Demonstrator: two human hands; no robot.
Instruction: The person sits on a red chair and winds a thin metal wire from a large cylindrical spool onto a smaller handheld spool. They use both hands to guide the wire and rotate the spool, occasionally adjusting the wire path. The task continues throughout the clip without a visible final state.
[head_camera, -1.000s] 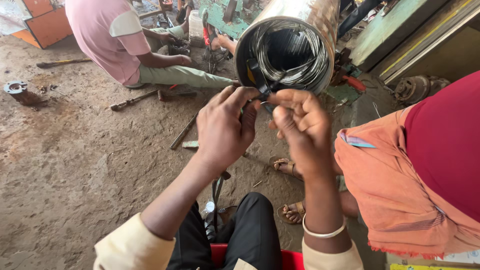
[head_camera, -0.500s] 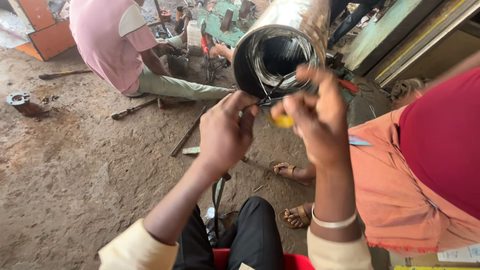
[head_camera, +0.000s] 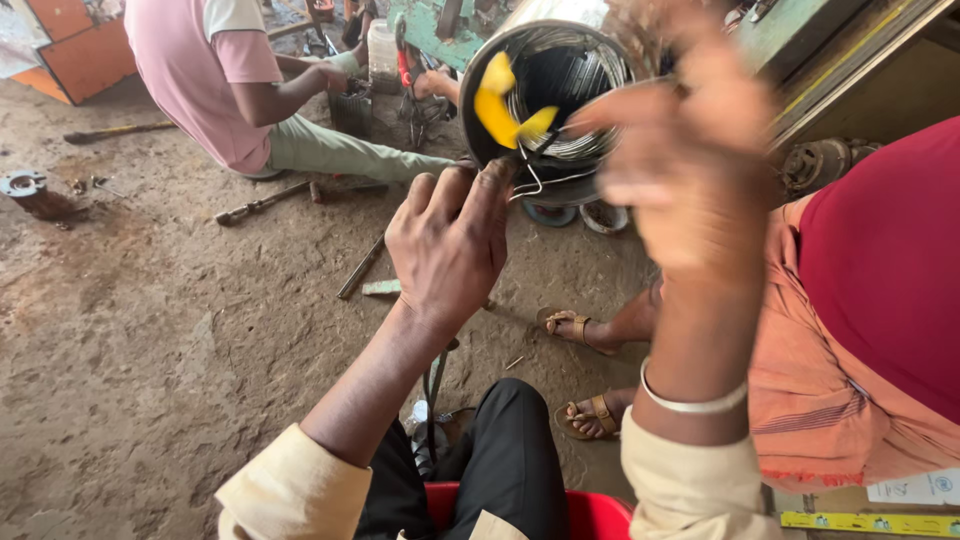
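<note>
1. The left hand (head_camera: 450, 245) reaches toward the far middle of the scene, its fingers curled together and pinching thin wire ends (head_camera: 535, 185) at the near rim of a metal cylinder (head_camera: 550, 90).
2. The metal cylinder lies with its open mouth facing the camera; coils of wire line its inside wall.
3. The right hand (head_camera: 690, 170) is raised to the right of the cylinder's mouth and is blurred. Its fingers look loosely spread, but whether it grips anything cannot be told.
4. A yellow strip (head_camera: 505, 108) shows in front of the cylinder's mouth, between the two hands; what holds it is unclear.
5. To the right, a person in an orange garment (head_camera: 830, 400) and a dark red top sits close by, sandalled feet (head_camera: 580, 370) on the dirt floor (head_camera: 150, 350).
6. At the far left, another person in a pink shirt (head_camera: 200, 70) sits on the floor, facing away.
7. Metal rods (head_camera: 270, 200) and a small round metal part (head_camera: 25, 185) lie on the floor at the left.
</note>
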